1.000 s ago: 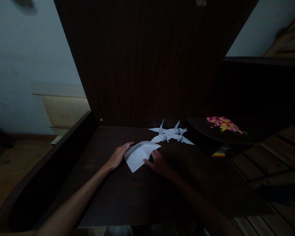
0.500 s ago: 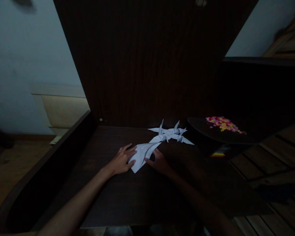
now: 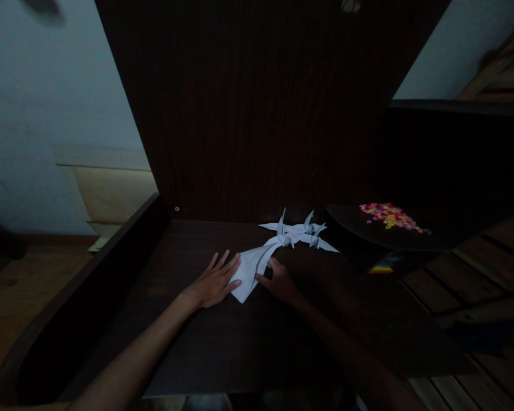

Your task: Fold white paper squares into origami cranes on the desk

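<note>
From where I stand, the white sheet (image 3: 247, 275) lies on the dark worktop (image 3: 197, 348), between the person's two hands, one corner pointing back toward the person and a crease running along its right side; the left hand (image 3: 216, 282) is spread wide and flat, its fingertips and thumb resting on the sheet's left part, gripping nothing; the right hand (image 3: 279, 281) is half curled, thumb and forefinger parted at the sheet's right edge (whether they pinch it, I cannot tell in this dim light); just beyond the sheet sits a cluster of white folded-paper figures (image 3: 300, 230), spiky and pointed, and I cannot make out whether the sheet's far end touches them; off to the right, small pink, red and yellow pieces (image 3: 389, 217) lie heaped on a dark, rounded shelf (image 3: 346, 222).
</note>
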Demonstrator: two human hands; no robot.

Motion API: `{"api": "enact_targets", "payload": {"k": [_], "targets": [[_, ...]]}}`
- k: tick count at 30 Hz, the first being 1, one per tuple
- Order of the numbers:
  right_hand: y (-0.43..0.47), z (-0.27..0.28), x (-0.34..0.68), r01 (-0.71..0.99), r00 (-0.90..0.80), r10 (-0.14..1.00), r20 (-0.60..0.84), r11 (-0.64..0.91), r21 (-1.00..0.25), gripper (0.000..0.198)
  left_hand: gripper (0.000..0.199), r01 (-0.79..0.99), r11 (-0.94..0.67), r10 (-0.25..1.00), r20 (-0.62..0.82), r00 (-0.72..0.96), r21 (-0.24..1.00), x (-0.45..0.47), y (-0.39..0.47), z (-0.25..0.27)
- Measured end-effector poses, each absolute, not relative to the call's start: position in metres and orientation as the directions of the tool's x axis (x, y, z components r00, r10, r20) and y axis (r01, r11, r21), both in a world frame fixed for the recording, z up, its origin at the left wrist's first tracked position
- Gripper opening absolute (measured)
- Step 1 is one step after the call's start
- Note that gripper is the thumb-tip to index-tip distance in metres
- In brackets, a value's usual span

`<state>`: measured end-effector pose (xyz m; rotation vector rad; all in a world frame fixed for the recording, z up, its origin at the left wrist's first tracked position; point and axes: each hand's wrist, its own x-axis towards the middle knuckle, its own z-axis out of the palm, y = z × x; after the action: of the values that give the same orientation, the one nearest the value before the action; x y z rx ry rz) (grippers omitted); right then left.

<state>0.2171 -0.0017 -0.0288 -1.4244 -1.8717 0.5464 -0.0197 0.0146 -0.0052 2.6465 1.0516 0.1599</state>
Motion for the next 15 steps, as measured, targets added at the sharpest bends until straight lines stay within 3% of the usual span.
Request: {"api": "enact_targets", "payload": {"k": [8, 15], "targets": [[-0.0033, -0.0323, 0.2179, 0.701, -0.197, 0.921, 0.335, 0.371, -0.608, 0.025, 0.063, 0.667, -0.702, 0.694, 0.033, 0.719, 0.251, -0.0139, 0.0102, -0.0093], [-0.0053, -0.034, 0.2178, 0.736, -0.256, 0.909, 0.328, 0.403, -0.544, 0.017, 0.085, 0.601, -0.716, 0.688, 0.212, 0.694, 0.354, -0.0132, 0.0119, -0.0052]]}}
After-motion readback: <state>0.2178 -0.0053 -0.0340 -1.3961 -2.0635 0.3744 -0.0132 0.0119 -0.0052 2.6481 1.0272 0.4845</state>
